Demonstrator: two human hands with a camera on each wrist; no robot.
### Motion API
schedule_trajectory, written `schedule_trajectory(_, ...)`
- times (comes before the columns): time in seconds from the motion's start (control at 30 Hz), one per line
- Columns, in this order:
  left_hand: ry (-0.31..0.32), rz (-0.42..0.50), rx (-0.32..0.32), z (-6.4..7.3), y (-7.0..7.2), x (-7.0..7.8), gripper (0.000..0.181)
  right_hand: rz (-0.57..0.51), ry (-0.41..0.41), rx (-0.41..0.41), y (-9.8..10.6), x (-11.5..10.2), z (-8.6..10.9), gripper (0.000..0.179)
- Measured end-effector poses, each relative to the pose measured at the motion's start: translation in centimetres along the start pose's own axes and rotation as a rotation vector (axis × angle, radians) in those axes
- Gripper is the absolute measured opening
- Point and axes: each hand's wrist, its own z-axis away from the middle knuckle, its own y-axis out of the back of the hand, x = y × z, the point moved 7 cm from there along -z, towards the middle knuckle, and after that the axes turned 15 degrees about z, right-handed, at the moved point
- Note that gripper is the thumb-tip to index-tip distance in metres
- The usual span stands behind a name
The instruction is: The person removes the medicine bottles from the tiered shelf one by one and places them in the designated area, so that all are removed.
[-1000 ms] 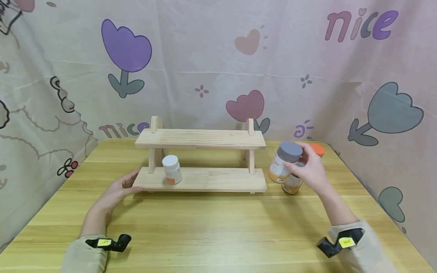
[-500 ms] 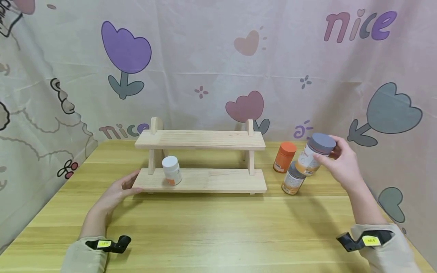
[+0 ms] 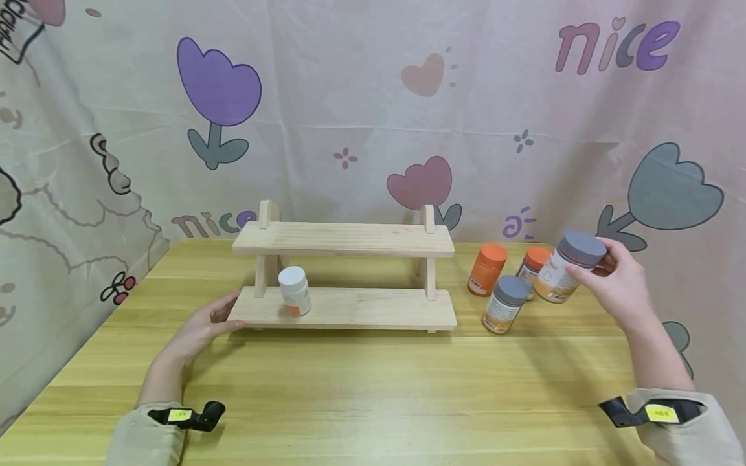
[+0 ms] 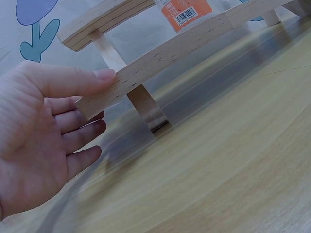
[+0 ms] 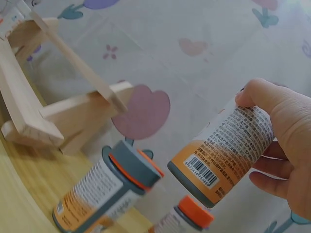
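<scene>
In the head view my right hand holds a white-and-orange supplement bottle with a grey lid, tilted. The right wrist view shows this bottle off the table, its barcode side towards the camera, thumb on one side and fingers round the other. My left hand grips the left end of the lower board of a two-tier wooden shelf. In the left wrist view its thumb lies on the board's edge, with the other fingers behind and below. A white-capped bottle stands on the lower board.
Right of the shelf, on the wooden table, stand an orange bottle, a grey-lidded bottle and an orange-capped bottle partly hidden behind it. A printed cloth hangs behind the table.
My right hand has carried the grey-lidded bottle rightwards, away from the shelf, uncovering the bottles behind it. The left hand has stayed at the shelf's end.
</scene>
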Motion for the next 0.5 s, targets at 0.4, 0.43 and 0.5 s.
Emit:
schedule_trajectory(0.4, 0.005, -0.01, 0.013, 0.0, 0.0, 0.0, 0.078, 0.01, -0.071, -0.025, -1.1, 3.9, 0.3, 0.066)
schedule_trajectory(0.43, 0.006, -0.013, 0.014, 0.0, 0.1, 0.0, 0.078, 0.012, -0.077, -0.034, -1.3, 4.3, 0.3, 0.066)
schedule_trajectory(0.5, -0.001, -0.012, 0.01, 0.0, 0.1, 0.1, 0.078, 0.016, -0.081, -0.05, -1.9, 4.8, 0.5, 0.066)
